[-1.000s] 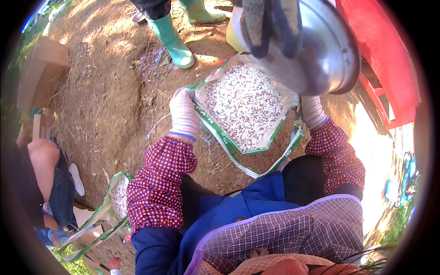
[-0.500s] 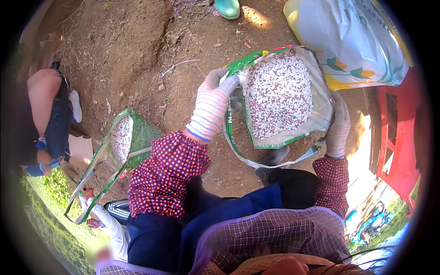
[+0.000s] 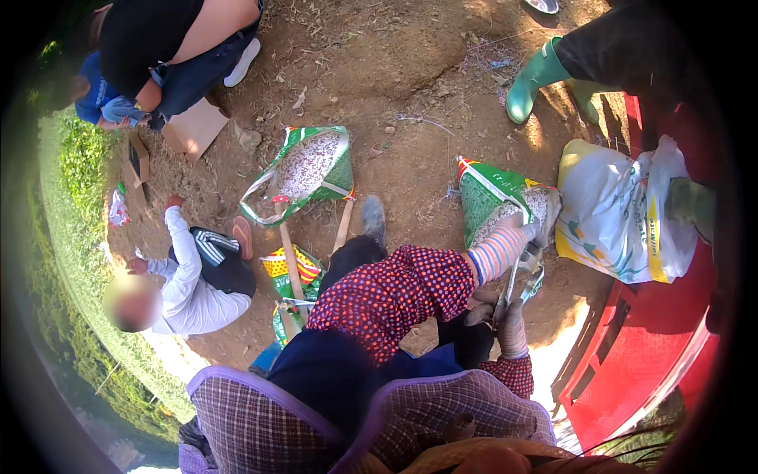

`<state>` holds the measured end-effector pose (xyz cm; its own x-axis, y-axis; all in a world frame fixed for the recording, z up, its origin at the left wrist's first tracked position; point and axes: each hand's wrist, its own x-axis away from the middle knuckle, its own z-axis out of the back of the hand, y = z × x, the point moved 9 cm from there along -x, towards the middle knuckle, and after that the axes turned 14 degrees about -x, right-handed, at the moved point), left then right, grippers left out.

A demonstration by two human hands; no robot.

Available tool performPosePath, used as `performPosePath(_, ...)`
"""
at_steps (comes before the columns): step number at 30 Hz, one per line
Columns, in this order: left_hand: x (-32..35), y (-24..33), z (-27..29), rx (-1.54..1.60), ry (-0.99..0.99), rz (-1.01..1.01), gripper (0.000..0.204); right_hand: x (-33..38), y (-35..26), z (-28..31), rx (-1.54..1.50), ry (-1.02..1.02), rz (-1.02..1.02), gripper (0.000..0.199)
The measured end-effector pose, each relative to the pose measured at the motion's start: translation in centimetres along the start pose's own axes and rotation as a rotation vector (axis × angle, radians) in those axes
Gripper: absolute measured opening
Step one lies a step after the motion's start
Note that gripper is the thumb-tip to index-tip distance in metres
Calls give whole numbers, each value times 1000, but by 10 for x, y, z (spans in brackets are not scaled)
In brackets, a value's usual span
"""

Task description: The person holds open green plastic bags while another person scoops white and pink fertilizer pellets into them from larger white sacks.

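Note:
A green woven bag [image 3: 489,201] of white and dark red granules [image 3: 509,212] sits tilted on the ground, right of centre. My left hand [image 3: 530,229], in a striped glove, reaches over its mouth; its fingers are hard to make out against the pale liner. Below it, my gloved right hand [image 3: 509,322] is closed on the bag's strap [image 3: 515,276]. A second green bag [image 3: 312,162], also with granules, stands to the left, its strap loop spread toward me. Wooden tool handles [image 3: 289,257] lie beside it, over a red, yellow and green bag [image 3: 288,267].
A large white and yellow sack [image 3: 616,209] stands against the bag's right side, a person's gloved hand at it. Green boots [image 3: 530,91] are at the far right. A red metal machine [image 3: 632,347] lies right. Two people crouch left, near cardboard [image 3: 196,130].
My view has swung left, so more people and the second bag show. My right hand has moved from the bag's side to its strap. The bag now leans beside the white sack.

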<state>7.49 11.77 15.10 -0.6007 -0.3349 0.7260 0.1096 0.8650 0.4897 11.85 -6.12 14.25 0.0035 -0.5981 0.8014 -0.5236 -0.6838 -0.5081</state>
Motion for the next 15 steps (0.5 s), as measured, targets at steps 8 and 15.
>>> performPosePath(8, 88, 10, -85, -297, -328, -243, 32, 90, -178, -31, 427, 177, 345, 44)
performPosePath(15, 120, 0, -127, -223, -251, -469, 63, 88, -195, -31, 407, 96, 422, 43)
